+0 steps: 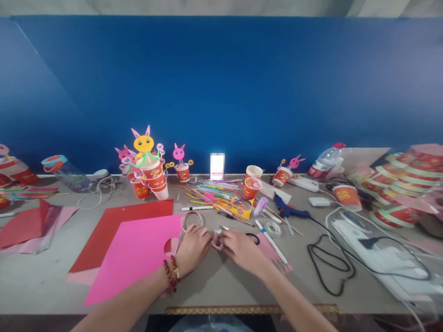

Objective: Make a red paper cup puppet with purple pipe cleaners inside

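Note:
My left hand (194, 243), with a beaded bracelet at the wrist, is closed with its fingertips on a small curled pink paper piece (217, 240). From the other side my right hand (242, 250) pinches the same piece. A black loop (254, 238), like a scissors handle, shows behind my right hand, and a thin metal tip lies near its fingers; whether that hand touches them I cannot tell. Beside my left hand lies a bright pink sheet (138, 258) with a round hole, over a red sheet (100, 240). A clear tape ring (192, 221) is just behind that hand.
Pens, sticks and a yellow cut-out (242, 209) lie behind my hands. A blue glue gun (289, 210) with a black cable is at right, near a white power strip (374, 263). Paper cups with animal figures (148, 170) stand at the back left; stacked cups (398, 189) stand right.

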Tool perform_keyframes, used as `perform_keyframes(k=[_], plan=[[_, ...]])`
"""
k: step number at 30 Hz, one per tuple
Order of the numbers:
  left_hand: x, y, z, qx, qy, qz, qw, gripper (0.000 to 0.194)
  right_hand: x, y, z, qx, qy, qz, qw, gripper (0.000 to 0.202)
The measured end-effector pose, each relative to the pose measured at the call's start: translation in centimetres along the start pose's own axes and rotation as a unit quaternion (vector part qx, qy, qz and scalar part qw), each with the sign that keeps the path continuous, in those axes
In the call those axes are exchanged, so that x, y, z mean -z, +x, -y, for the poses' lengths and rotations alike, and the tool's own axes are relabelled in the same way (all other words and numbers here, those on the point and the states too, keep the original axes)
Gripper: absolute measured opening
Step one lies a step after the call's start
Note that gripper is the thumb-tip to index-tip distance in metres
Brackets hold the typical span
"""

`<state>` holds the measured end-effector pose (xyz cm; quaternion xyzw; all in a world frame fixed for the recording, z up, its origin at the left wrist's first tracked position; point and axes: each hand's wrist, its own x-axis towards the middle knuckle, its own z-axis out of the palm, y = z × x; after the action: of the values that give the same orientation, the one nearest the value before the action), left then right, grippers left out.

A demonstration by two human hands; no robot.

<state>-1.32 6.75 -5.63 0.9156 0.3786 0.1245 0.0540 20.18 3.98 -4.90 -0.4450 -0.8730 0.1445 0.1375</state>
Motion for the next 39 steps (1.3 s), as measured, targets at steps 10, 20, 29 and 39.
perform_keyframes(k=[10, 20, 29, 39], plan=[[-0.4, -0.6, 0.4, 0.002, -0.052, -0.038, 0.998, 0.015, 0.0, 1.1, -1.1, 0.021, -0.003, -0.009, 1.000, 0.017], [-0.2, -0.4, 0.8, 0.017, -0.121, -0.063, 0.991, 0.020, 0.7, 3.1, -1.9, 0.016, -0.012, -0.010, 1.000, 0.014], [-0.5, -0.5, 0.9, 0.028, -0.132, -0.054, 0.989, 0.018, -0.4, 4.3, -1.0, 0.000, -0.020, 0.034, 0.999, 0.019], [-1.3, -0.8, 1.4, 0.015, -0.155, -0.099, 0.983, 0.017, 8.7, 3.3, -3.7, -0.064, 0.013, -0.117, 0.991, 0.016]])
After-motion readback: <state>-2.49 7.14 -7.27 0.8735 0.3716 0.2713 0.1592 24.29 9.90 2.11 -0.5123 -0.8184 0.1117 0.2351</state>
